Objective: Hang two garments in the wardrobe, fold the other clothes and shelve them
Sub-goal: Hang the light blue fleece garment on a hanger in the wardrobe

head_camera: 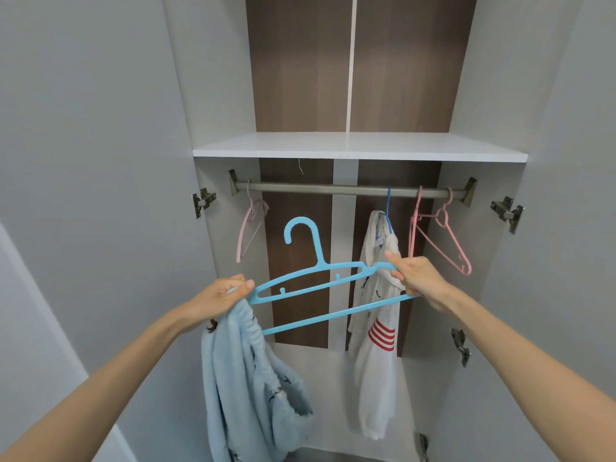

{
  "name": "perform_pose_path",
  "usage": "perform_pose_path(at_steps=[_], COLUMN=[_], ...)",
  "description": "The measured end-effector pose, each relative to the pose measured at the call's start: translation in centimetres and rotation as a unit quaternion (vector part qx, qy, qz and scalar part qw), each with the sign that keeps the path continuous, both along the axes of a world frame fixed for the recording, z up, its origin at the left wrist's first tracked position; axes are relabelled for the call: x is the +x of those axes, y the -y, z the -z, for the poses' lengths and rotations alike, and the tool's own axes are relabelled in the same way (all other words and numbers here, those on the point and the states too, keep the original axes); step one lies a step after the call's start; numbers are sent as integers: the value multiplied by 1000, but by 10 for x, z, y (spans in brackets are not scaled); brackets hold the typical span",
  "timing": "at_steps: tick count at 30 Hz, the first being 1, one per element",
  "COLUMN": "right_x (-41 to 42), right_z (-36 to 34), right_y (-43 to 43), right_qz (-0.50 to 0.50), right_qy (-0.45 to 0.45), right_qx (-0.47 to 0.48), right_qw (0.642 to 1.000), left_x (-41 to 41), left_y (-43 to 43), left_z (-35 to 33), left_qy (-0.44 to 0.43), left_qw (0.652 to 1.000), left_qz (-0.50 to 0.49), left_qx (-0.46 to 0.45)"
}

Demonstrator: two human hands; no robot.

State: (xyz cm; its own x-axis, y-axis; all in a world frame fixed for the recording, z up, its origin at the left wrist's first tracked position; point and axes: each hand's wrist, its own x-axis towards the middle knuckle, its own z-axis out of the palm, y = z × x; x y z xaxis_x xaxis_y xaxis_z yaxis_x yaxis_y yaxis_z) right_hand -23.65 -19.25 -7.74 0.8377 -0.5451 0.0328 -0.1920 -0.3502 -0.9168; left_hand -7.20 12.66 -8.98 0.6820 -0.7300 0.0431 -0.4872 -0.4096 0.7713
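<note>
Two bare forearms reach into an open wardrobe, holding a blue hanger (325, 265) between them below the rail (316, 188). The left hand (221, 296) pinches the hanger's lower, left end, and its curled fingers also bunch the top of a fleecy blue garment (246, 378), which hangs straight down from that fist, well below the rail. The right hand (418, 281) is closed around the hanger's right end, with the thumb raised.

The hanger's long axis runs roughly parallel to the rail and is tilted, with the right end nearer the rail. Its hook points up at a free stretch of rail, between a pink hanger (248, 225) at the rail's left end and a white top (376, 345) with red stripes that already hangs right of the rail's middle. Two more pink hangers (446, 235) dangle at the rail's right end, and a white shelf (360, 146) sits just above the rail.

The fleecy garment is not yet on the hanger. It lies at the hanger's left end, in the left hand, so that hand looks best placed to feed it on while the right steadies the frame. One garment appears hung, and this would be the second.
</note>
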Motion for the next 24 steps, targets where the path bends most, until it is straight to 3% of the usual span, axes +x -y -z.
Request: perform_pose_path(at_steps=[8,16,24], right_x=[33,27,38], right_z=[19,28,49], right_y=[-41,-29,-37], right_qz=[0,-12,8], right_qy=[-25,2,5], right_qx=[0,148,188], right_qw=[1000,989,982], left_x=[-9,26,36], left_y=[16,3,13], left_z=[-5,-7,3], left_qy=[1,120,79], left_qw=[996,992,994], left_qz=[-50,10,13], left_qx=[-69,-30,-74])
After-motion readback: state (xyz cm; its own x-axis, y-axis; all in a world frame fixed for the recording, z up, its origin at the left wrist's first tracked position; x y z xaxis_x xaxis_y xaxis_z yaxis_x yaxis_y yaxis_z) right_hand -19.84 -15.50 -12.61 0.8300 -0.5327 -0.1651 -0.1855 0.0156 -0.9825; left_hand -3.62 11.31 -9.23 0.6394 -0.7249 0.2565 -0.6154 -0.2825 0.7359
